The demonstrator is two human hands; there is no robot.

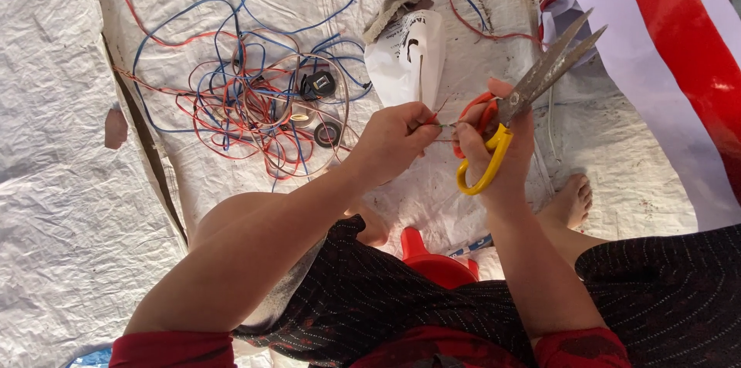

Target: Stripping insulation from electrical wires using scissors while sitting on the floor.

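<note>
- One pair of scissors (pixel 532 86), with one orange and one yellow loop, is gripped in the right hand (pixel 494 148); the fingers are curled through and around the loops, and the two metal blades point up and to the right, nearly closed.
- One thin wire (pixel 441 127) is pinched between the fingertips of both hands; the left hand (pixel 394 140) is pressed together around its end, just beside the right hand.
- One loose tangle of blue, red and pale wires (pixel 247 94) is spread on the white woven sheet (pixel 62 183) on the floor, to the left of the hands; the single strands cannot be counted.
- Two small round black parts (pixel 318 84) are seen among the tangle.
- One white plastic bag (pixel 409 55) lies beyond the hands; its contents cannot be told.
- One red plastic container (pixel 432 264) is partly seen between the knees; its inside is hidden.
- One bare foot (pixel 571 200) rests on the sheet, to the right.
</note>
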